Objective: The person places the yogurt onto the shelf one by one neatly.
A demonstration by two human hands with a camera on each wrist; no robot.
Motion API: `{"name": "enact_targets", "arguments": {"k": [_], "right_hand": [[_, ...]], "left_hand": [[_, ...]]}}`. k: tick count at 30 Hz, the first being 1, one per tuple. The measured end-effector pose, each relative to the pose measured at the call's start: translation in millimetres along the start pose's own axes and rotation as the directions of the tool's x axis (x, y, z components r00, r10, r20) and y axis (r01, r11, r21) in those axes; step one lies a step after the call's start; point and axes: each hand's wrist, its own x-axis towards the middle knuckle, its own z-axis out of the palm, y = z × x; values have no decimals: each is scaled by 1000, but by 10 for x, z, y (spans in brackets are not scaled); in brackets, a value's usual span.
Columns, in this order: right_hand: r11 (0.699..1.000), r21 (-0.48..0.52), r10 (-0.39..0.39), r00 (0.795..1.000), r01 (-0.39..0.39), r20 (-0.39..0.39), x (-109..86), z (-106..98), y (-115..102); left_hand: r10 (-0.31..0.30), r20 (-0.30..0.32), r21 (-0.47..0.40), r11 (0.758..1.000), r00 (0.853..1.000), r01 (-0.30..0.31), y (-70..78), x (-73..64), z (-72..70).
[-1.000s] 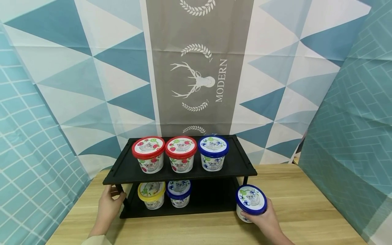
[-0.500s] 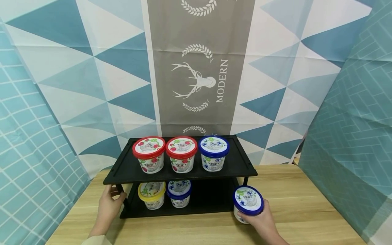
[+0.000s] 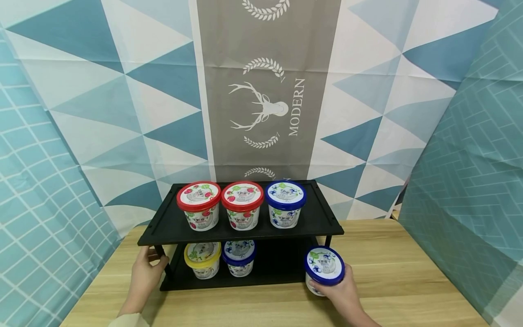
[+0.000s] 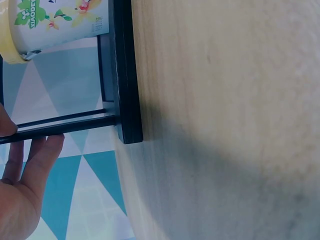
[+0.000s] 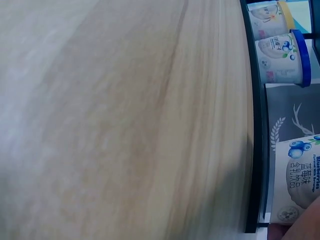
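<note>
My right hand (image 3: 343, 290) grips a blue-lidded tub (image 3: 325, 263) with blueberries on its label, at the front right corner of a two-tier black rack (image 3: 314, 213). In the right wrist view the white wall of this tub (image 5: 297, 185) overlaps the rack's lower tier. With thumb and fingers on opposite sides, my left hand (image 3: 148, 272) pinches the rack's left post (image 4: 75, 126). A yellow-lidded tub (image 3: 202, 260) and another blue-lidded tub (image 3: 239, 258) stand on the lower tier, left of the held one.
On the top tier, two red-lidded tubs (image 3: 198, 205) (image 3: 242, 205) and a blue-lidded tub (image 3: 285, 203) stand in a row. The rack rests on a wooden table (image 3: 388, 263). Behind hangs a patterned cloth (image 3: 265, 150), with blue tiled cloth at both sides.
My right hand has shifted the held blue-lidded tub a little to the left, toward the lower tier's right front edge. My left hand stays on the post.
</note>
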Motion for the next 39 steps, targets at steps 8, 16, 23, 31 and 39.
{"name": "enact_targets", "arguments": {"k": [8,16,23,31,39], "right_hand": [[1000,-12,-2,1000,2,-9,-1,80,-33],[1000,-27,-3,1000,2,-25,-19,154,-69],[1000,-11,-16,999,15,-34,-26,214,-118],[999,5,-38,999,38,-35,-26,292,-150],[998,23,-64,997,65,-45,-27,364,-182]], "left_hand": [[-1,-1,-4,1000,1000,1,-1,5,-2],[-6,8,-7,1000,1000,6,-6,4,-10],[4,7,-9,1000,1000,-4,-9,0,-11],[7,8,-2,1000,1000,-7,-10,2,-9],[-6,22,-7,1000,1000,6,-10,7,-5]]}}
